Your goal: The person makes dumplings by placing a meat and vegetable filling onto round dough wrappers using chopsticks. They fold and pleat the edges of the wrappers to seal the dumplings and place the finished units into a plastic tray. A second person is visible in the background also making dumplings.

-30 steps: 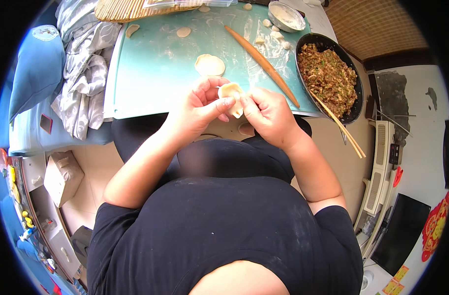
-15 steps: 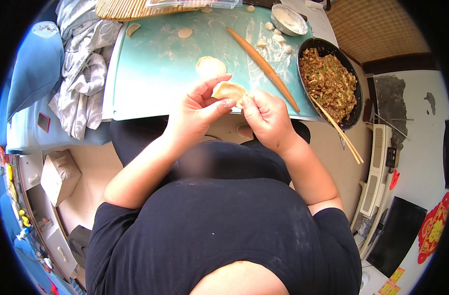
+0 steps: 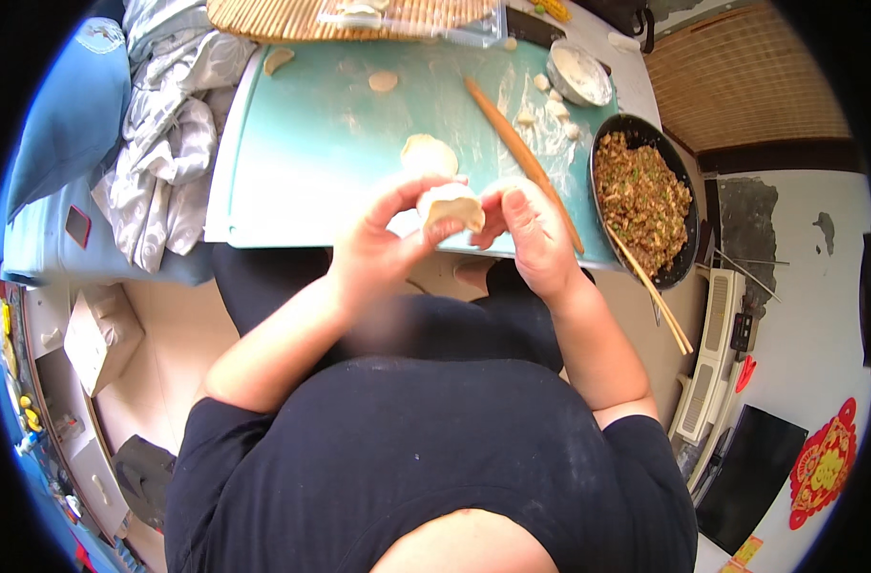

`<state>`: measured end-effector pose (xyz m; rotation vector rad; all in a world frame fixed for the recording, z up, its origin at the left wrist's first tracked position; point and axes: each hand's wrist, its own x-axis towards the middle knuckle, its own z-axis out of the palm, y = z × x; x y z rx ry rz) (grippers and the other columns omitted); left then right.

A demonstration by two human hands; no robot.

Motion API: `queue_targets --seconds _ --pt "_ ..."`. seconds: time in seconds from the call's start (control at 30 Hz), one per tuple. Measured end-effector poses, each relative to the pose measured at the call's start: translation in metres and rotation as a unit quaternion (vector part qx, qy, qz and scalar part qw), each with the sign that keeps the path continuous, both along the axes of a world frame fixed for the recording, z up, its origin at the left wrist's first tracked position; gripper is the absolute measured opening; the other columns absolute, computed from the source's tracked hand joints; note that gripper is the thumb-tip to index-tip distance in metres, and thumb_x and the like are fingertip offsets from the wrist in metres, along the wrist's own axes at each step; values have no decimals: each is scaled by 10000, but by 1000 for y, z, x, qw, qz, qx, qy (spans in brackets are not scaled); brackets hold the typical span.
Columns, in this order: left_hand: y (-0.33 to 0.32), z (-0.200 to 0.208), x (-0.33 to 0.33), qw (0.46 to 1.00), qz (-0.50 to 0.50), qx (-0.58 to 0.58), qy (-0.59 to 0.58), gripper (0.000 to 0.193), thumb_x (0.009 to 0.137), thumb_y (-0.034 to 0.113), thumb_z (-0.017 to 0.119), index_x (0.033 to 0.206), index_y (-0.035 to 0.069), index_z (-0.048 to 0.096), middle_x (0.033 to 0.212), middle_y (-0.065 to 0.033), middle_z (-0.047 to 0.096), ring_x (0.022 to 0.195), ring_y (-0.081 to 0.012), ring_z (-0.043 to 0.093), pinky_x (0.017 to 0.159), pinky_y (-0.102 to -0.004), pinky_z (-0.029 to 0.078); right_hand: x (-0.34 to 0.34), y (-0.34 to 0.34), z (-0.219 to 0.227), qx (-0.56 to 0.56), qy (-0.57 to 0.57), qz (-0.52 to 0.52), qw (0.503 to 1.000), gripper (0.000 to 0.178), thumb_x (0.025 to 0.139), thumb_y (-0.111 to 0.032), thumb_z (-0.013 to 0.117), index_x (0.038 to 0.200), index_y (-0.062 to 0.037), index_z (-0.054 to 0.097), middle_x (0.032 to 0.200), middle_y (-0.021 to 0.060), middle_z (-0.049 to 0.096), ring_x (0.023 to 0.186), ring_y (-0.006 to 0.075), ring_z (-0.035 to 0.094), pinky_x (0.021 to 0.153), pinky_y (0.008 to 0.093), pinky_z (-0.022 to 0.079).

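My left hand [image 3: 383, 244] holds a pale folded dumpling [image 3: 453, 208] between thumb and fingers, above the near edge of a green board [image 3: 302, 143]. Close against its right end is my right hand [image 3: 540, 239], thumb raised and fingers loosely bent; whether a fingertip touches the dough is hard to tell. Just beyond lies a round dough wrapper [image 3: 429, 153], with a smaller flat dough disc [image 3: 383, 81] farther off. A wooden rolling pin [image 3: 519, 153] rests slantwise to the right. The black pan [image 3: 693, 215] beside the board contains minced filling [image 3: 638, 196], and chopsticks [image 3: 653, 291] lean over its near rim.
A bowl of flour [image 3: 580, 76] stands at the far right near small dough lumps [image 3: 556, 111]. One folded dumpling [image 3: 279, 61] lies far left. Behind are a slatted tray [image 3: 263, 21] and a clear plastic container [image 3: 478, 24]. Grey patterned cloth [image 3: 178, 143] lies left of the board.
My right hand has loosened its pinch on the dumpling's edge and opened slightly. The dumpling has turned in my left hand. The whole view has shifted a little, with the board sitting lower.
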<state>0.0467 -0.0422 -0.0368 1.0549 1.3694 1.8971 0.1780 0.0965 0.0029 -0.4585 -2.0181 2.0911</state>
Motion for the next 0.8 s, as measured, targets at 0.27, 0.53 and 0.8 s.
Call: queue_targets --seconds 0.27,0.53,0.8 --pt "4 10 -40 963 -11 -48 266 452 633 84 759 1056 57 602 1207 -124 550 1168 -301 482 942 -381 406 -42 5 2 -307 -123 105 938 439 778 -46 655 1174 -7 471 1042 86 577 887 132 577 686 236 473" --pt "14 -86 -96 935 180 -127 277 319 728 105 678 1028 35 595 1112 -127 580 1027 -301 540 878 -374 427 -108 72 44 -131 -54 25 990 357 786 -15 595 1119 3 468 957 128 612 761 159 622 581 210 471" --pt "18 -96 -102 898 214 -129 361 200 725 87 647 909 19 606 1027 -144 585 954 -327 544 825 -398 445 -269 183 41 456 -21 -78 886 274 727 -165 639 952 -15 596 908 98 620 809 191 598 727 286 465"
